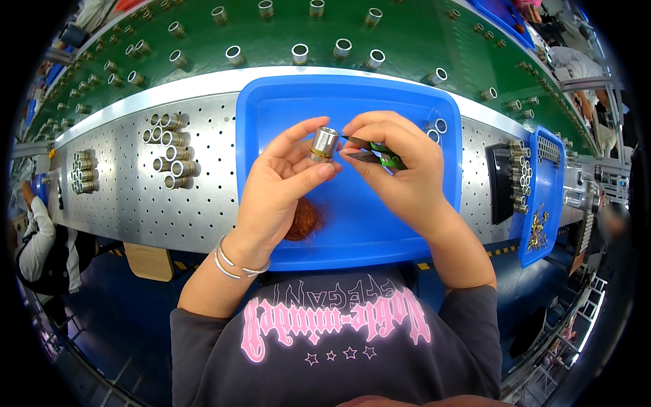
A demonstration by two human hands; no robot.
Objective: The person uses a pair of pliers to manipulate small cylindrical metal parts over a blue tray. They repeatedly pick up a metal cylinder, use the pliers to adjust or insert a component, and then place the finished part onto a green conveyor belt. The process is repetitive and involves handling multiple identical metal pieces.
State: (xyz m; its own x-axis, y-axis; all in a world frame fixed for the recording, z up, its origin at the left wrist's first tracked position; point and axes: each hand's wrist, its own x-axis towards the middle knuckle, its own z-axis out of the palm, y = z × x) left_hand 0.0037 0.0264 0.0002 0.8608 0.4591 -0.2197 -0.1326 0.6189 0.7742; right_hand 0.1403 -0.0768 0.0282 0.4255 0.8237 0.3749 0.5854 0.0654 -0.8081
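My left hand (281, 169) is closed on a short, shiny metal sleeve (325, 141) with a brass-coloured band near its lower end. Thumb and fingertips pinch it from the side, its open end tilted up. In my right hand (400, 156) is a pair of black-and-green tweezers (380, 157), its two pointed arms apart and directed at the sleeve. One tip is close beside the sleeve's rim; I cannot tell if it touches. Both hands are above a blue tray (349, 254). A tangle of fine copper-coloured wire (304, 220) lies in it, partly behind my left wrist.
A few metal sleeves (434, 136) lie at the tray's right wall. Several more sleeves (173, 152) stand on the perforated metal table (210, 203) to the left. Beyond runs a green conveyor (271, 37) carrying spaced sleeves. Another blue tray (527, 254) with small brass-coloured parts is at right.
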